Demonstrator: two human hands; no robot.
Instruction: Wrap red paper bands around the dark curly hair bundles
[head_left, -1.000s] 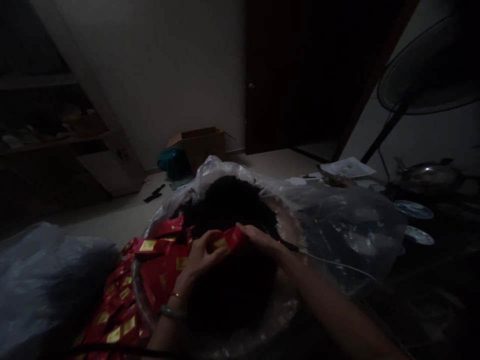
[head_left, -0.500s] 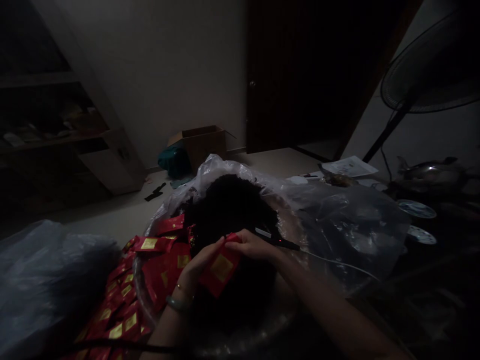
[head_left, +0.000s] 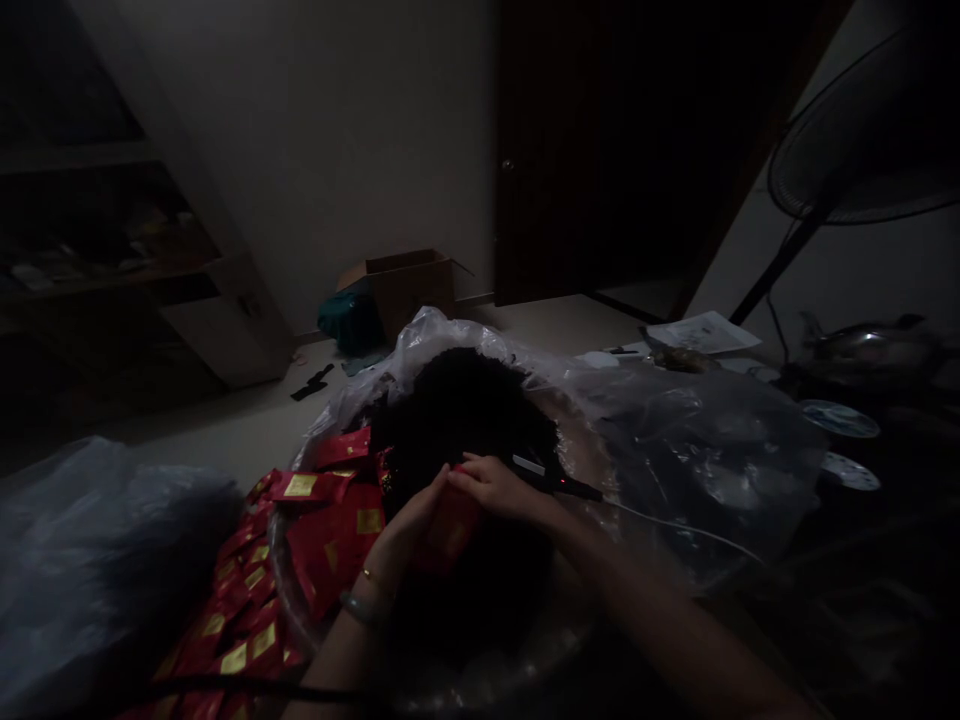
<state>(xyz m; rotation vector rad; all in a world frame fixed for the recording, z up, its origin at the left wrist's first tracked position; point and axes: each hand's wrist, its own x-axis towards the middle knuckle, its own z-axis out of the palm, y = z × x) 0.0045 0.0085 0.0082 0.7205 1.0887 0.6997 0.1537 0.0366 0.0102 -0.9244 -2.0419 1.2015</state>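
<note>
Between my hands is a red packet (head_left: 451, 530), its front now in shadow. My left hand (head_left: 411, 515) grips its left side and top edge, and my right hand (head_left: 499, 490) pinches the top from the right. Beneath them lies a heap of dark loose material (head_left: 465, 410) in a round container lined with clear plastic (head_left: 427, 330); the kind of material is too dark to make out. A black stick-like device (head_left: 574, 487) with a red light and a white cord lies on the heap beside my right hand. Several red packets with gold labels (head_left: 334, 540) are piled at the left.
A bulky clear plastic bag (head_left: 112, 540) is at the far left. More plastic sheeting (head_left: 712, 450) spreads to the right, near small dishes (head_left: 840, 418) and a metal kettle (head_left: 862, 345). Behind are a cardboard box (head_left: 409, 290) and a standing fan (head_left: 862, 140).
The red packet has turned from lying across my hands to hanging upright, and its gold label has dimmed. My right hand has shifted left and down, closer to my left hand.
</note>
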